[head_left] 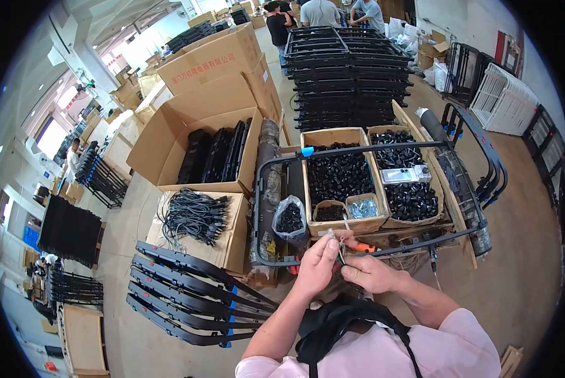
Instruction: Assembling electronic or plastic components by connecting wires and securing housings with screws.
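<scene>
My left hand (319, 264) is closed, thumb against fingers, in front of my chest. My right hand (372, 272) is closed close beside it, its thumb pointing toward the left hand. Something thin and dark, perhaps wires, shows between the two hands; it is too small to name. Just beyond them a black tubular frame (258, 208) with rounded corners lies across the work stand, a blue clip (307, 152) on its far bar. An orange-handled tool (365, 247) sits beyond my right hand, by the frame's near bar.
Wooden bins (304, 189) hold small black parts and silvery screws (362, 208). Bundled black cables (197, 217) lie on a carton at left, before an open cardboard box (163, 151). Curved black frames (188, 296) stand at my left. Stacked frames (351, 82) and people are farther off.
</scene>
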`<state>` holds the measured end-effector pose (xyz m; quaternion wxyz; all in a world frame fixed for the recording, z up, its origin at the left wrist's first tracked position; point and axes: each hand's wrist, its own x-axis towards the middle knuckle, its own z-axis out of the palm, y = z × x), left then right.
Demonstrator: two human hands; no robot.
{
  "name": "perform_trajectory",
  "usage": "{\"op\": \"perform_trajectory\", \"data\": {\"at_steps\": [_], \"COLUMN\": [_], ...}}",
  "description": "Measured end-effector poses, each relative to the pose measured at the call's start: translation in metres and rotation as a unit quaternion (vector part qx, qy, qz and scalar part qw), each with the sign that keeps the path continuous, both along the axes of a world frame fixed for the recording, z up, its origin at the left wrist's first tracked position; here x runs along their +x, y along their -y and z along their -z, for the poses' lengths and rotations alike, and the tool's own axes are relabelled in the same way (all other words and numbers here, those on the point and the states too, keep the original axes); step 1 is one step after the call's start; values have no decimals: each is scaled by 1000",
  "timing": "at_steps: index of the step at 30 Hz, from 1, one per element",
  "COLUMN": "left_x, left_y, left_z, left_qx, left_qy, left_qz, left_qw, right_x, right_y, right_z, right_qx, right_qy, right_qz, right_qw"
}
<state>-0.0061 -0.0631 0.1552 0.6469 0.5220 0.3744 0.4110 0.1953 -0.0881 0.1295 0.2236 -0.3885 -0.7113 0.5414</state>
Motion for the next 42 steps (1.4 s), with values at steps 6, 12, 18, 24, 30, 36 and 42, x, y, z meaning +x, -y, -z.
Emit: {"op": "perform_trajectory", "data": {"at_steps": [6, 12, 18, 24, 30, 36, 42], "left_x": [-22, -40, -45, -49, -43, -46, -63], "left_y": [8, 21, 34, 43, 52, 61, 72], "left_z": [28, 39, 44, 56, 69, 105, 138], "left_qx": [279, 203, 225, 194, 215, 205, -121], "left_qy": [-181, -207, -232, -295, -326, -263, -47], "left_qz": [-54, -66, -101, -136, -190, -261, -288], "left_qw": [941, 955, 941, 926, 901, 906, 949], "right_x": [-33, -47, -54, -63, -76, -74, -75], "right_y": [0, 0, -6, -9, -18, -16, -3], "right_z": [35, 44, 44, 60, 71, 102, 129], "right_qx": [69, -45, -130, -183, -208, -201, -155], "right_qy": [-125, -114, -102, -110, -104, -37, -46], "right_qz": [146, 127, 84, 112, 176, 15, -45], "right_qw": [979, 984, 983, 971, 957, 979, 986]}}
